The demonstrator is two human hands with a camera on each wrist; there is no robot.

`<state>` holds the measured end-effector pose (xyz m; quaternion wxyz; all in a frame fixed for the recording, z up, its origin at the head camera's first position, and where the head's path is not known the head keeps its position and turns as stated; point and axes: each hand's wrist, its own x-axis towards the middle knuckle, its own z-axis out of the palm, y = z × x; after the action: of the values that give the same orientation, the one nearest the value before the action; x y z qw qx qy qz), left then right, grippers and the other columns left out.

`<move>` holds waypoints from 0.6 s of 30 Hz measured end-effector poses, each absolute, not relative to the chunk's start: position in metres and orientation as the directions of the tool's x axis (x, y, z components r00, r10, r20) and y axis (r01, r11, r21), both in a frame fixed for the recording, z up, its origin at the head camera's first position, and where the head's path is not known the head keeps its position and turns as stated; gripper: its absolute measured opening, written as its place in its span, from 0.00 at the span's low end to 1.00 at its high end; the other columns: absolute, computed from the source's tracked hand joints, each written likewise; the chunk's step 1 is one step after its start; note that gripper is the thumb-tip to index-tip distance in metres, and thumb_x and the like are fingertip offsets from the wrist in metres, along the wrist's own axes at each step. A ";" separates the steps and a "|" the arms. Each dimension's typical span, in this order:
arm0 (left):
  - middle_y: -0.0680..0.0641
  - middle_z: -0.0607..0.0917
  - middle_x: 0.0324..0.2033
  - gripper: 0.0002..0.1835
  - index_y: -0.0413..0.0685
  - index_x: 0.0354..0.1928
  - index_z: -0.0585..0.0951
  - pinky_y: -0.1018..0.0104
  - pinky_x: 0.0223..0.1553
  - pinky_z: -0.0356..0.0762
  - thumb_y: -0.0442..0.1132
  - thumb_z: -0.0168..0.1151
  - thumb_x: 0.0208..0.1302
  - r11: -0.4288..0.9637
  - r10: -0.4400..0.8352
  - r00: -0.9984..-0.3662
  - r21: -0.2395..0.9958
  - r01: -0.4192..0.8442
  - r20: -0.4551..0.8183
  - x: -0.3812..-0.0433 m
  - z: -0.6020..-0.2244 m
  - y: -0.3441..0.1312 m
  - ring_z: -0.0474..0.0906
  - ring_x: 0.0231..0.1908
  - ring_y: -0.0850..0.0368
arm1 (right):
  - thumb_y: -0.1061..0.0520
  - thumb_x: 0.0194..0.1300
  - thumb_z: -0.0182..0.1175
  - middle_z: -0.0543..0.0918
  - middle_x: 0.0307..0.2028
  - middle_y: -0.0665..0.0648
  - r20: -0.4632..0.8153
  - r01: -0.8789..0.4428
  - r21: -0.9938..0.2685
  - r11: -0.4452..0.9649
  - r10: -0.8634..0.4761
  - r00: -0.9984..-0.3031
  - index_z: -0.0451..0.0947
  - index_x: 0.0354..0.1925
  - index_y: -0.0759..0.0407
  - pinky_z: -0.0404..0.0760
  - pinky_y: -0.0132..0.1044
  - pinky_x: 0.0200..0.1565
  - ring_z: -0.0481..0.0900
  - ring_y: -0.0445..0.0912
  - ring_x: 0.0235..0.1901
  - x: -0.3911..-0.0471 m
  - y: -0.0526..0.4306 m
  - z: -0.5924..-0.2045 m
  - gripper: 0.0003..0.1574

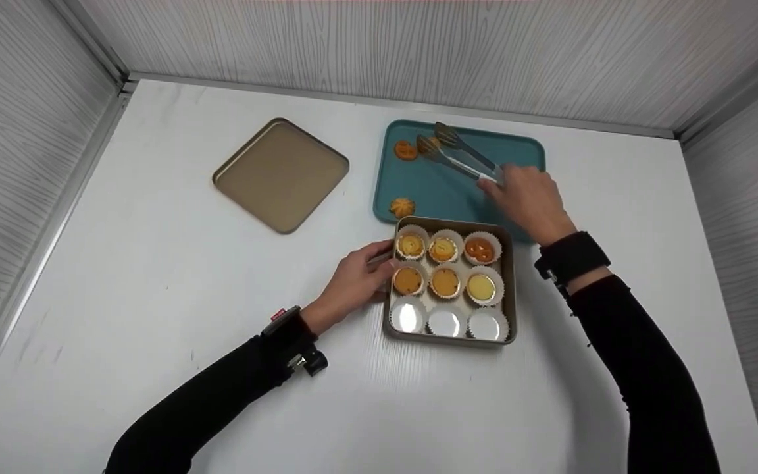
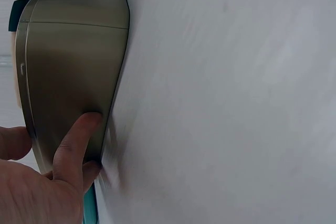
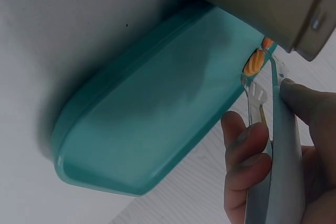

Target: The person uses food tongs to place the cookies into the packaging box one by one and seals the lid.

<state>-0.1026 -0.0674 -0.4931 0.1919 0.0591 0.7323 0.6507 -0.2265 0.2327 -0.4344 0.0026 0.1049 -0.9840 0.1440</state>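
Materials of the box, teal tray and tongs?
Box: likely metal, satin gold; soft sheen and a seam line on its side.
Teal tray: semi-matte, smooth and rounded; coated metal or plastic, can't tell.
Tongs: shiny arms suggest steel; pale grey handles look smooth and matte, possibly plastic.

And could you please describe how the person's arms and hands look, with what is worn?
The left sleeve and right sleeve are long and black. The left wristband and right wristband are black too; the left one shows a small red mark and a dark, rounded attachment. The left hand and right hand are bare, without gloves.
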 end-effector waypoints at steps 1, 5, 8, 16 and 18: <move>0.39 0.72 0.72 0.29 0.38 0.77 0.66 0.59 0.46 0.87 0.40 0.57 0.79 0.145 0.337 -0.919 0.976 -0.163 -0.203 -0.103 -0.493 -0.068 0.76 0.66 0.45 | 0.40 0.78 0.57 0.69 0.21 0.57 0.033 -0.207 -0.280 0.937 -0.206 -0.978 0.75 0.32 0.63 0.68 0.45 0.25 0.70 0.53 0.22 -0.227 0.232 -0.434 0.28; 0.39 0.71 0.73 0.30 0.38 0.77 0.65 0.58 0.46 0.87 0.40 0.57 0.79 0.145 0.339 -0.919 0.976 -0.161 -0.202 -0.102 -0.493 -0.068 0.76 0.66 0.45 | 0.40 0.78 0.58 0.73 0.23 0.59 0.034 -0.209 -0.269 0.940 -0.208 -0.978 0.77 0.34 0.65 0.72 0.48 0.27 0.72 0.54 0.24 -0.228 0.232 -0.435 0.29; 0.40 0.71 0.73 0.30 0.39 0.77 0.66 0.59 0.45 0.87 0.41 0.57 0.79 0.152 0.336 -0.918 0.974 -0.166 -0.209 -0.103 -0.493 -0.068 0.76 0.66 0.46 | 0.41 0.78 0.58 0.76 0.24 0.61 0.047 -0.218 -0.255 0.942 -0.213 -0.976 0.79 0.38 0.67 0.76 0.53 0.28 0.75 0.56 0.25 -0.228 0.232 -0.436 0.29; 0.42 0.72 0.73 0.30 0.40 0.76 0.67 0.60 0.43 0.88 0.42 0.58 0.79 0.190 0.319 -0.923 0.969 -0.161 -0.216 -0.104 -0.493 -0.067 0.76 0.66 0.49 | 0.42 0.77 0.59 0.74 0.20 0.60 0.118 -0.260 -0.236 0.936 -0.239 -0.964 0.80 0.37 0.67 0.77 0.53 0.26 0.73 0.54 0.22 -0.228 0.233 -0.440 0.28; 0.42 0.72 0.73 0.30 0.40 0.76 0.67 0.60 0.42 0.88 0.42 0.58 0.79 0.197 0.316 -0.924 0.967 -0.160 -0.217 -0.105 -0.493 -0.067 0.76 0.65 0.49 | 0.42 0.77 0.60 0.73 0.20 0.59 0.123 -0.262 -0.245 0.933 -0.239 -0.963 0.79 0.35 0.66 0.75 0.51 0.26 0.72 0.54 0.22 -0.228 0.234 -0.441 0.27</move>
<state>-0.1046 -0.0671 -0.4931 0.1884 0.0521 0.7502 0.6316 -0.2278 0.2340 -0.4415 0.0455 0.1275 -0.9822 0.1306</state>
